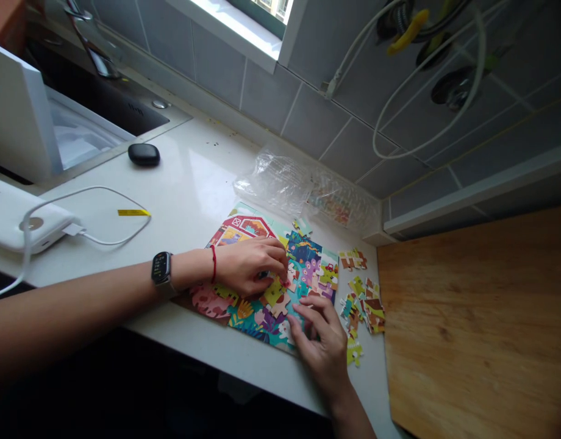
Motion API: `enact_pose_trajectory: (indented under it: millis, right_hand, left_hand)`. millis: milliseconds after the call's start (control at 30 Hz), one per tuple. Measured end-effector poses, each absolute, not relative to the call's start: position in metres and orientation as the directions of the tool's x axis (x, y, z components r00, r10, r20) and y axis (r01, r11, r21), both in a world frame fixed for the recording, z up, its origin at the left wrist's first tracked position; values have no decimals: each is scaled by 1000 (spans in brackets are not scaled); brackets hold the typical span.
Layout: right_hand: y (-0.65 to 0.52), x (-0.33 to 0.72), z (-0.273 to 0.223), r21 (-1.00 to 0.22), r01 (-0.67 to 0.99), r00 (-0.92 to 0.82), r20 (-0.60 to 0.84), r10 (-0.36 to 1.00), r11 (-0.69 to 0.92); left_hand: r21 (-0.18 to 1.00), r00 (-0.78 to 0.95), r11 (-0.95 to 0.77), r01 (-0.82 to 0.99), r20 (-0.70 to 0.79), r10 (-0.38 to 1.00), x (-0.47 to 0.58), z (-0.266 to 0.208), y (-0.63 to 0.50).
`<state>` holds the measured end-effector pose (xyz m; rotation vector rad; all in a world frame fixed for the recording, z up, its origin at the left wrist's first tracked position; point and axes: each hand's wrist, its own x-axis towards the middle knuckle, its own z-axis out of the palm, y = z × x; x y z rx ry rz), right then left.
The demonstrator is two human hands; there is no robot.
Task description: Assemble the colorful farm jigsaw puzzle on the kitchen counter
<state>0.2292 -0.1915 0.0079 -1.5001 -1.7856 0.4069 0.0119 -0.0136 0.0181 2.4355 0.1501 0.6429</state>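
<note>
A colourful jigsaw puzzle (308, 259) lies partly assembled on the white counter (193, 183). My left hand (250, 265) rests on its middle, fingertips pinching or pressing a piece near the centre; a watch and a red string are on that wrist. My right hand (321, 341) lies flat at the puzzle's near right corner, fingers spread and pressing on the pieces. Several loose puzzle pieces (365, 305) are scattered just right of the puzzle.
A crumpled clear plastic bag (280, 180) lies behind the puzzle by the tiled wall. A wooden board (482, 323) fills the right side. At left are a white power bank (19, 222) with cable, a black earbud case (144, 154), a yellow tag (133, 213) and a sink (79, 131).
</note>
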Motion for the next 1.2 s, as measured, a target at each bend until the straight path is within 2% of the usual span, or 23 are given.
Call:
enact_pose_trajectory:
  millis: [167, 333, 633, 833, 1000, 1200]
  right_hand:
    - [-192, 229, 12, -506, 768, -215, 374, 902, 393]
    - [-188, 224, 14, -422, 802, -271, 375, 887, 423]
    - [-190, 226, 10, -427, 838, -184, 368, 912, 341]
    - [-189, 225, 10, -400, 872, -148, 333, 931, 282]
    - [-189, 224, 10, -366, 892, -144, 330, 933, 266]
    - [-188, 225, 9, -385, 883, -163, 287, 944, 270]
  left_hand:
    - [596, 889, -801, -59, 396, 229, 10, 18, -11]
    - [616, 893, -786, -59, 385, 235, 10, 12, -7]
    - [562, 902, -826, 34, 339, 268, 14, 10, -13]
    - [560, 901, -829, 1, 360, 244, 13, 8, -11]
    - [592, 944, -805, -29, 282, 173, 10, 10, -7]
    - [637, 938, -769, -52, 295, 181, 10, 9, -10]
